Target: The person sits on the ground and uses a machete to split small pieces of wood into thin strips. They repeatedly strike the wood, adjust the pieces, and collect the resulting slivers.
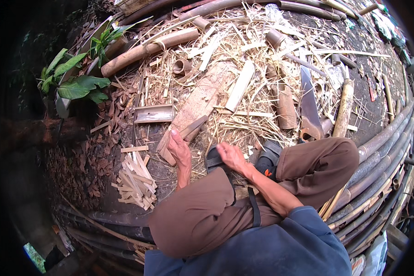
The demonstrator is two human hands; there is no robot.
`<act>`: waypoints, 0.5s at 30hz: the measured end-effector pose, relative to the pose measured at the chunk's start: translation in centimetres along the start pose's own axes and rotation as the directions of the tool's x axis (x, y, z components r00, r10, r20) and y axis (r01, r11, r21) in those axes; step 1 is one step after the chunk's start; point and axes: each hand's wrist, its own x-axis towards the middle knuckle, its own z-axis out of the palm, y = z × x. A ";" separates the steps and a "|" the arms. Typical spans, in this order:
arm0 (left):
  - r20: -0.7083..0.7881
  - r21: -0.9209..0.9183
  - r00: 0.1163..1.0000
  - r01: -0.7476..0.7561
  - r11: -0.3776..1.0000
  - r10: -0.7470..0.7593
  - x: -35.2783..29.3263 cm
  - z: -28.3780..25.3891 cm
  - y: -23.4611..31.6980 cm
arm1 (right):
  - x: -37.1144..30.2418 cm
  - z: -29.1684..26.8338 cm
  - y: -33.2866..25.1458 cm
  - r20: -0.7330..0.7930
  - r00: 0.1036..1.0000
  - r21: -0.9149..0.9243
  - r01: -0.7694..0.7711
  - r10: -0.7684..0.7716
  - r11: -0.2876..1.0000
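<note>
My left hand (180, 149) is closed at the near end of a wooden plank (199, 99) lying on the ground. A short, flat grey-brown piece (194, 127) sticks out from its fingers over the plank; whether it is a bamboo strip or a blade I cannot tell. My right hand (233, 158) is curled just above my sandal (214, 158), to the right of the left hand. What its fingers hold, if anything, is hidden. Left of my left hand lies a pile of short split bamboo pieces (135, 179).
A handsaw (309, 103) lies to the right among bamboo shavings (250, 124) and cut bamboo tubes (286, 106). A small wooden trough (154, 113) sits left of the plank. Long bamboo poles (377, 147) run along the right. A leafy plant (78, 85) grows at the left.
</note>
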 end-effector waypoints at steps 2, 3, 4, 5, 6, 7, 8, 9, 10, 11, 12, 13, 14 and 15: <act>0.026 -0.108 0.996 0.086 0.990 -0.084 0.0 0.5 -1.3 | 0.8 0.2 4.2 -0.035 0.992 -0.023 -0.121 0.120 0.992; 0.069 -0.172 0.990 0.134 0.976 -0.124 0.1 1.5 -2.1 | 1.0 -0.7 5.3 0.037 0.977 -0.071 -0.208 0.211 0.976; 0.088 -0.296 0.979 0.201 0.934 -0.183 0.5 1.6 -2.3 | 0.9 -1.0 4.7 0.043 0.974 -0.013 -0.221 0.221 0.975; 0.129 -0.492 0.954 0.300 0.818 -0.272 0.7 1.3 -2.4 | 0.6 -1.7 3.0 0.058 0.973 0.043 -0.228 0.226 0.973; 0.184 -0.668 0.927 0.362 0.650 -0.327 1.8 1.3 -2.0 | 1.1 -2.3 1.6 0.057 0.974 0.097 -0.223 0.219 0.970; 0.252 -0.803 0.897 0.403 0.440 -0.363 2.7 1.4 -1.6 | 0.9 -1.0 1.8 -0.151 0.985 0.109 -0.071 0.087 0.992; 0.266 -0.855 0.903 0.383 0.351 -0.337 3.0 2.1 -1.0 | 0.9 -1.5 1.7 -0.116 0.988 0.127 -0.086 0.101 0.988; 0.224 -0.770 0.933 0.346 0.536 -0.281 3.3 2.5 -1.2 | 0.5 -2.6 -0.7 -0.064 0.992 0.140 -0.099 0.109 0.985; 0.195 -0.656 0.955 0.297 0.694 -0.225 3.4 3.3 -2.0 | 0.0 -4.2 -3.1 -0.009 0.989 0.149 -0.146 0.149 0.978; 0.178 -0.512 0.969 0.238 0.825 -0.168 3.5 3.9 -2.9 | -0.3 -5.3 -4.6 0.048 0.981 0.155 -0.193 0.188 0.969; 0.178 -0.442 0.975 0.200 0.875 -0.132 3.5 4.7 -4.3 | -0.1 -5.6 -4.7 0.041 0.988 0.180 -0.154 0.149 0.971; 0.221 -0.403 0.961 0.244 0.882 -0.165 3.8 4.7 -2.3 | -0.2 -6.0 -5.1 -0.067 0.998 0.184 0.005 0.007 0.983; 0.262 -0.362 0.945 0.286 0.887 -0.198 4.0 4.7 -0.1 | -0.4 -7.1 -5.7 -0.032 0.999 0.180 -0.002 0.008 0.984; 0.302 -0.315 0.924 0.329 0.890 -0.235 4.1 4.3 1.3 | -0.9 -8.2 -7.4 0.008 1.000 0.179 -0.013 0.011 0.984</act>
